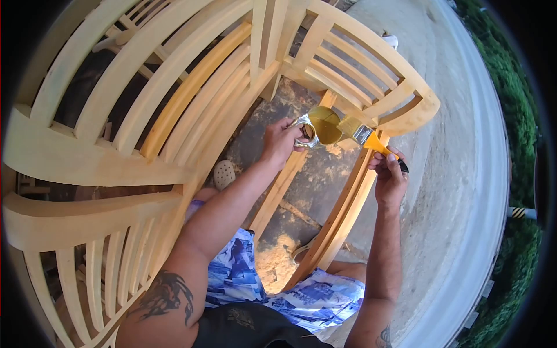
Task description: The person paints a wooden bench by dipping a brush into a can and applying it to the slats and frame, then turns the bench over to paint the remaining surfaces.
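Note:
My left hand (282,141) is closed around the shiny silvery handle of a cup (318,112) that holds amber liquid. The cup is tipped so that its mouth faces my right side. In my right hand (389,177) is a paintbrush (377,144), gripped by its yellow handle with a black end. Its wet-looking bristles are right at the cup's rim. Both hands are above the open seat frame of a pale wooden bench (96,152). One slat (194,90) of its backrest is a deeper yellow than the slats around it.
The bench's slatted end panel (362,66) rises beyond the cup. Bare seat rails (342,211) run between my legs over a dusty, stained floor (284,200). More slatted wooden pieces (142,35) stand at the left. A paved road (458,232) curves past on the right beside green bushes.

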`<state>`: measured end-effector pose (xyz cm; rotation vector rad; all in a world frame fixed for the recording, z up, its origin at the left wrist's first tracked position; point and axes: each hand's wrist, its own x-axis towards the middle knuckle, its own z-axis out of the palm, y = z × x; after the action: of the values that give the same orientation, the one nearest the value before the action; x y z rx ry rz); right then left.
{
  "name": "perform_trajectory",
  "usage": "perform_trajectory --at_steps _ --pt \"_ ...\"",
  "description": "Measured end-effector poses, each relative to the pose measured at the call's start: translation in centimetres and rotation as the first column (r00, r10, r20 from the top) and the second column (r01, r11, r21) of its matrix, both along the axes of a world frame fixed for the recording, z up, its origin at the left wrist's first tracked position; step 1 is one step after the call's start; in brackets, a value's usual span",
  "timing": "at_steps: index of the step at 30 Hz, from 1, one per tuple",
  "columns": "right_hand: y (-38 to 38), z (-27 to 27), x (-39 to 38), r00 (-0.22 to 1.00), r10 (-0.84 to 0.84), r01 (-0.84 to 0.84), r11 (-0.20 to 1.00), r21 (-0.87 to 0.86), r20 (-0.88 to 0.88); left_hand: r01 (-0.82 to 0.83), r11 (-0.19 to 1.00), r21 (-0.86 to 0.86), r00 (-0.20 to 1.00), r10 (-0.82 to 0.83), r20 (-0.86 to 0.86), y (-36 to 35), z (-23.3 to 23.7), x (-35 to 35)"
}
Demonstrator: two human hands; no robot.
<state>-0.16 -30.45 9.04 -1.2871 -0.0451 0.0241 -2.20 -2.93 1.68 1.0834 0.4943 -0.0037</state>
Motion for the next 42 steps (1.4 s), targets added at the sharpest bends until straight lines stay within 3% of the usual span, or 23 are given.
perform_trajectory --at_steps 7,14,22,31,36,42 --pt "-1.4 -4.0 -3.8 0.988 -0.120 0.110 0.988 -0.107 -0.095 0.007 1.000 0.009 1.000 -0.007 -0.015 -1.5 -0.2 -3.1" --pt "-4.6 -5.0 -7.4 0.965 -0.247 0.259 0.952 0.162 -0.089 0.045 0.998 0.041 0.998 -0.043 -0.041 -2.9 -0.4 -5.4" --pt "-4.3 -6.8 -7.6 0.983 -0.087 0.166 0.809 0.563 -0.164 0.130 0.991 -0.032 0.988 -0.132 -0.076 -7.0 -1.4 -6.7" --pt "-3.4 -7.3 -5.9 0.977 0.075 0.075 0.759 0.647 -0.201 0.292 0.956 -0.024 0.947 -0.292 -0.133 -7.8 -5.7 -9.6" --pt "-4.1 -7.7 -5.8 0.974 0.171 -0.019 0.715 0.699 -0.149 0.319 0.948 -0.015 0.920 -0.313 -0.233 -7.9 -4.5 -12.2" --pt "-2.3 -6.6 -6.4 0.976 0.177 -0.036 0.709 0.705 -0.128 0.333 0.941 0.060 0.929 -0.317 -0.192 -7.1 -4.3 -14.0"
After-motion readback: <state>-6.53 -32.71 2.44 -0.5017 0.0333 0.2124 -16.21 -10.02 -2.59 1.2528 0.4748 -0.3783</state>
